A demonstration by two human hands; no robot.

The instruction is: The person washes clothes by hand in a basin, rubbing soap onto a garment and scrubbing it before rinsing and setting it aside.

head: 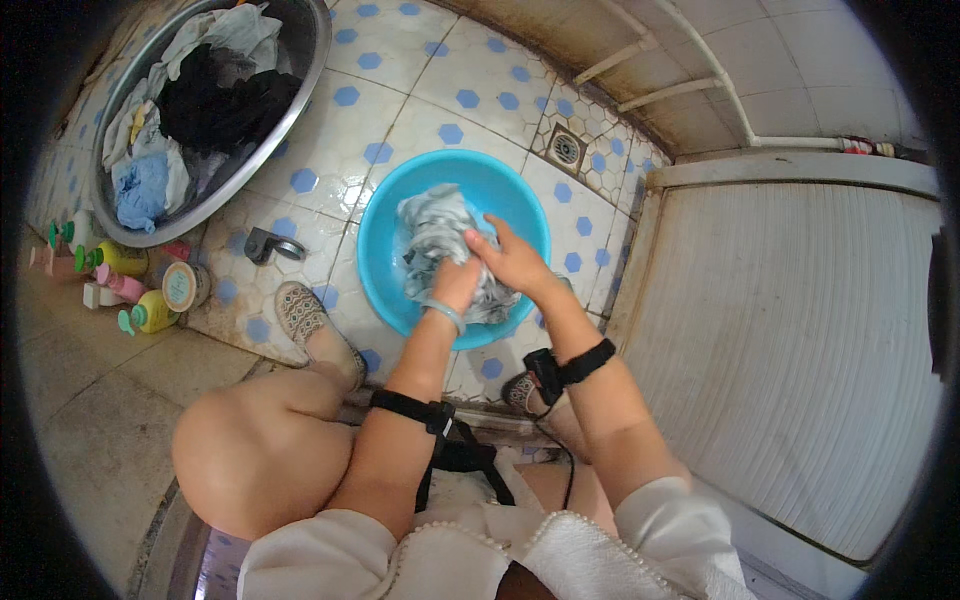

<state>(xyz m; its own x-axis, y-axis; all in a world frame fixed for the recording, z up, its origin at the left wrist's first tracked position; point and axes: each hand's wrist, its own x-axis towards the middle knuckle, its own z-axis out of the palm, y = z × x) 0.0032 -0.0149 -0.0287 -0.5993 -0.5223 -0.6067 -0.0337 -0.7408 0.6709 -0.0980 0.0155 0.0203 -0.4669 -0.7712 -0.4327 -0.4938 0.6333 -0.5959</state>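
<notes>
A blue plastic basin (379,259) stands on the tiled floor in front of me, holding a wet, crumpled grey-and-white patterned cloth (439,217). My left hand (456,283) is closed on the cloth near the basin's middle, its fingers partly buried in the folds; a pale bangle circles that wrist. Just to its right, my right hand (510,256) rests on the cloth with thumb and fingers spread around a fold. Both hands are over the basin and close together. Some water seems to lie under the cloth, though its depth cannot be told.
A large metal basin (259,161) with black, white and blue clothes stands at the upper left. Pump bottles (154,311) and a round tub (185,286) line the floor below it, near a black fitting (274,246). A floor drain (566,148) and a ribbed panel (780,337) lie to the right.
</notes>
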